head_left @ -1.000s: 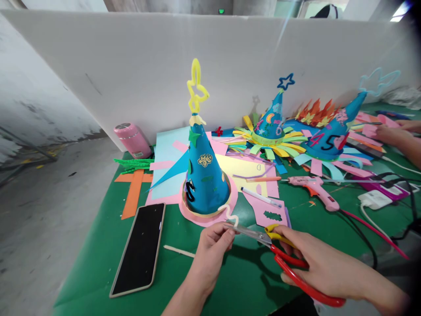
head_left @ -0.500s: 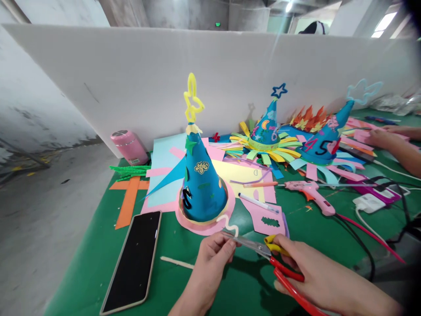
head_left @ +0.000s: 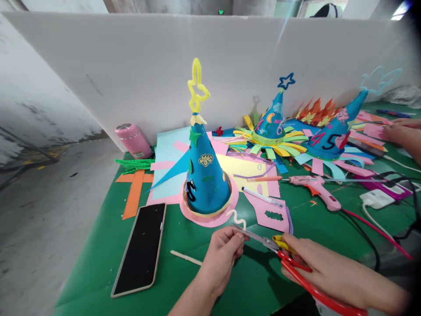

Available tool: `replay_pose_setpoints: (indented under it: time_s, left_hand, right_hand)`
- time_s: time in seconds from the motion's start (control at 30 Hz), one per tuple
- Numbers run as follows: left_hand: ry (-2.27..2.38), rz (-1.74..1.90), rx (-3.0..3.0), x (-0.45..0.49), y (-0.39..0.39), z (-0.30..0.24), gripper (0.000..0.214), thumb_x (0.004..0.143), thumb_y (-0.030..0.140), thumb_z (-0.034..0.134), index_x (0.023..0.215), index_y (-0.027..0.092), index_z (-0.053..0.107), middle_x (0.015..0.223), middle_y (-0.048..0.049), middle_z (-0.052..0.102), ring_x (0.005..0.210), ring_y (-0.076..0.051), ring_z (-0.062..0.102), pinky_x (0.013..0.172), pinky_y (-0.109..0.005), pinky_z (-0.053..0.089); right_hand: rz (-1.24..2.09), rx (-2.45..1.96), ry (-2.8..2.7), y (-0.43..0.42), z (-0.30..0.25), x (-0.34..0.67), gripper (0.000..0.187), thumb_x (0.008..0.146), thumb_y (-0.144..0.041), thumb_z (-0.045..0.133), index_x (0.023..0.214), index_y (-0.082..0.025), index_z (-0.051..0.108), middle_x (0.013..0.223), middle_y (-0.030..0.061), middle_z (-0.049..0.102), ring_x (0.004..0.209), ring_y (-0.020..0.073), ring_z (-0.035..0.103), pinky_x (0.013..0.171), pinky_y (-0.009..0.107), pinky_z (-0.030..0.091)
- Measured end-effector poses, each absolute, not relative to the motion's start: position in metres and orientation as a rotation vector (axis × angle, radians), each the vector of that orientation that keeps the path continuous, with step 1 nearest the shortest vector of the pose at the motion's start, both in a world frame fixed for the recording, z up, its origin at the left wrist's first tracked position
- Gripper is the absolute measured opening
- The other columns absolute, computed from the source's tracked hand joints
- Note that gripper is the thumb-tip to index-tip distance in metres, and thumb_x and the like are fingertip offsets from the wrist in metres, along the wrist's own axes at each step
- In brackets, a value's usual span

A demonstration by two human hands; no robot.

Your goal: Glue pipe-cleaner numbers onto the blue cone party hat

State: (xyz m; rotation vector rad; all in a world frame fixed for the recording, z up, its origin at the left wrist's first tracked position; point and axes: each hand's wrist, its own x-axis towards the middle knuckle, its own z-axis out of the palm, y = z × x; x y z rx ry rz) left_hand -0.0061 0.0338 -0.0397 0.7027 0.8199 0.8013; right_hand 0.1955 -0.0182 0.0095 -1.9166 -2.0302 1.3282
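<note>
At lower left, a dark-screened phone is seen on the green table; above it, orange strips are crossed beneath a bundle of green stems, with a pink flask set behind. A straight cream piece is partly hidden by the left forearm. Near the centre, a blue cone hat is stood upright on a pink brim. At lower centre, the end of a wavy cream strip is pinched between thumb and fingers of the left hand — just in front of the brim. The scissors are gripped by their handles in the right hand, lower right — the blades being laid against the strip's pinched end; whether they are closed cannot be told. Farther right, a pink glue gun is shown lying flat.
</note>
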Motion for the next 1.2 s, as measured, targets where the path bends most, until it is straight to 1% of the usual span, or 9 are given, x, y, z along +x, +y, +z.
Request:
replay_pose_setpoints:
  time_s: [0.43,0.53,0.67,0.73,0.8,0.9,1.0,1.1,1.2]
  left_hand:
    - [0.823,0.785,0.637,-0.004,0.035,-0.039,0.015,0.068,0.024,0.062,0.062,0.011,0.057,0.04,0.0068,0.038,0.039,-0.003,0.024,0.044,-0.022,0.013]
    - [0.848,0.769,0.674,-0.004,0.036,-0.039,0.018,0.067,0.027,0.063,0.062,0.012,0.057,0.04,0.0068,0.037,0.039,-0.004,0.024,0.044,-0.022,0.013]
    - [0.937,0.719,0.857,-0.005,0.034,-0.034,0.022,0.069,0.033,0.06,0.065,0.012,0.058,0.044,0.0055,0.038,0.043,-0.006,0.029,0.045,-0.022,0.017]
    - [0.995,0.689,1.074,-0.005,0.03,-0.029,0.02,0.073,0.032,0.055,0.067,0.013,0.059,0.049,0.0029,0.042,0.048,-0.008,0.035,0.047,-0.022,0.023]
    - [1.014,0.68,1.38,-0.002,0.024,-0.023,0.019,0.077,0.026,0.049,0.069,0.013,0.061,0.059,-0.0013,0.049,0.057,-0.012,0.043,0.054,-0.024,0.031]
    - [0.946,0.58,1.824,0.006,0.017,-0.017,0.025,0.082,0.019,0.038,0.074,0.014,0.062,0.067,-0.005,0.052,0.065,-0.015,0.048,0.06,-0.026,0.036]
    - [0.986,0.45,2.084,0.016,0.012,-0.019,0.028,0.082,0.015,0.034,0.081,0.014,0.062,0.075,-0.0082,0.054,0.067,-0.017,0.051,0.061,-0.028,0.039]
    - [1.084,0.342,2.281,0.023,0.013,-0.025,0.028,0.082,0.015,0.033,0.078,0.015,0.061,0.076,-0.0088,0.055,0.067,-0.019,0.051,0.06,-0.03,0.041]
    - [1.157,0.283,2.421,0.022,0.015,-0.033,0.028,0.082,0.016,0.032,0.076,0.016,0.06,0.075,-0.0081,0.056,0.071,-0.021,0.051,0.065,-0.036,0.041]
  right_hand:
    - [1.243,-1.947,-2.143,-0.012,0.01,0.201,0.035,0.082,-0.052,0.035,0.082,-0.02,0.051,0.078,0.0049,0.058,0.07,0.0195,0.053,0.062,0.029,0.039]
    - [1.187,-1.936,-2.172,-0.01,0.007,0.205,0.034,0.082,-0.049,0.035,0.086,-0.02,0.052,0.076,0.0053,0.059,0.068,0.0193,0.054,0.06,0.028,0.039]
    - [1.106,-1.918,-2.139,-0.008,0.006,0.21,0.029,0.078,-0.046,0.045,0.09,-0.021,0.055,0.075,0.0047,0.062,0.067,0.0194,0.057,0.058,0.026,0.041]
    - [1.047,-1.93,-2.076,-0.005,0.007,0.214,0.028,0.076,-0.044,0.048,0.09,-0.021,0.055,0.075,0.0044,0.063,0.064,0.0191,0.058,0.054,0.024,0.041]
    - [0.917,-1.979,-2.021,0.002,0.005,0.22,0.03,0.076,-0.044,0.047,0.094,-0.021,0.054,0.073,0.0042,0.064,0.061,0.0189,0.058,0.051,0.025,0.041]
    - [0.496,-2.137,-1.99,0.017,-0.002,0.234,0.039,0.076,-0.045,0.045,0.104,-0.019,0.051,0.068,0.0043,0.062,0.059,0.0209,0.059,0.051,0.028,0.042]
    - [0.09,-2.142,-2.033,0.034,-0.015,0.249,0.043,0.072,-0.044,0.048,0.103,-0.015,0.054,0.086,0.0101,0.064,0.08,0.0269,0.06,0.064,0.035,0.046]
    - [-0.054,-2.086,-2.077,0.045,-0.028,0.262,0.044,0.072,-0.042,0.048,0.104,-0.013,0.055,0.104,0.0135,0.061,0.097,0.0299,0.055,0.076,0.039,0.045]
    - [-0.091,-2.143,-2.058,0.047,-0.032,0.272,0.046,0.073,-0.044,0.047,0.107,-0.013,0.053,0.109,0.0144,0.058,0.097,0.0304,0.055,0.074,0.039,0.046]
